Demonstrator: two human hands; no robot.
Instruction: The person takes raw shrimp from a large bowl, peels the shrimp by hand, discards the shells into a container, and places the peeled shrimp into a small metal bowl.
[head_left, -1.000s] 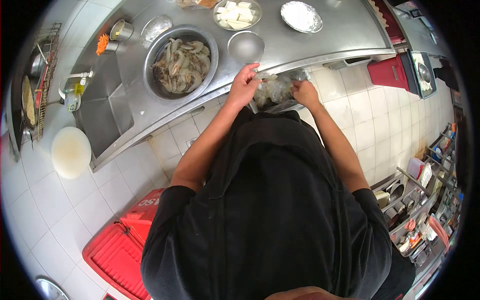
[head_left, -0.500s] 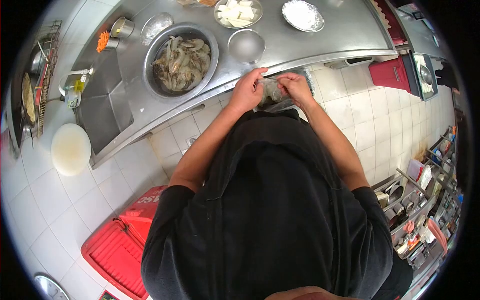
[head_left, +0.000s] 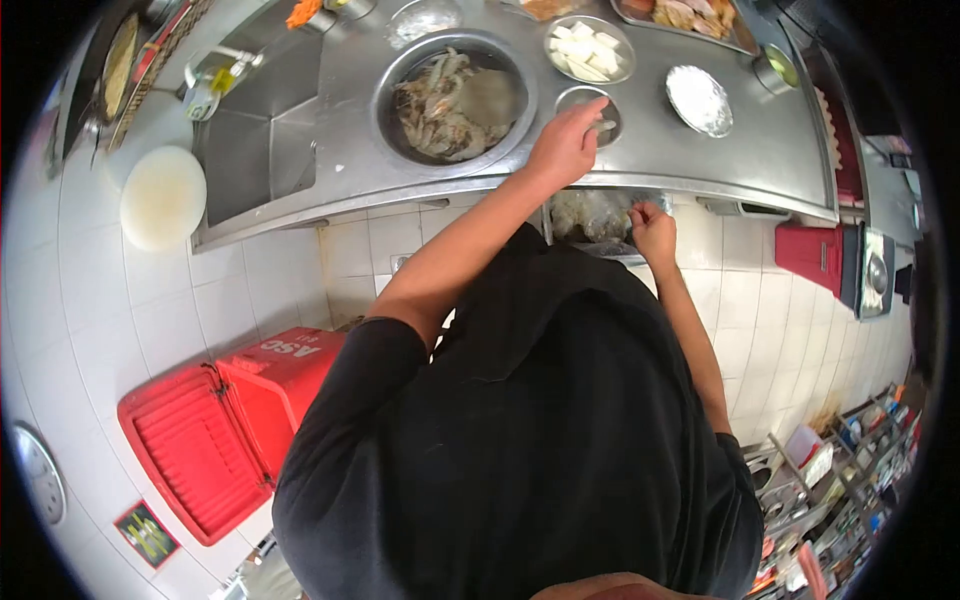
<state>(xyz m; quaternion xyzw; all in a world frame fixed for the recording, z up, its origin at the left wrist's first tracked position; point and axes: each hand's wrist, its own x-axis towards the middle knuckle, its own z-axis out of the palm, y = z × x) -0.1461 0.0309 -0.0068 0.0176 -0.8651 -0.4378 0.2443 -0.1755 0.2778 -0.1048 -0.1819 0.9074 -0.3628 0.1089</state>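
Observation:
My left hand reaches over the near edge of a small round steel bowl, its fingers stretched out. Just by the fingertips, a small pale piece shows inside that bowl. Below the counter edge, my right hand has its fingers pinched at the right side of an open container holding a clear plastic bag and pale, wet pieces. Whatever the pinch holds is too small to tell. A large metal basin of whole grey shrimp stands left of the small bowl; a blurred brownish patch covers its right part.
White blocks fill a dish behind the small bowl. A foil-covered plate lies to the right, with a meat tray behind. The sink is at left; a red lidded bin stands on the floor.
My left hand has moved from the container up to the small steel bowl, where a pale piece now shows. My right hand has drawn away to the container's right side. The view has shifted.

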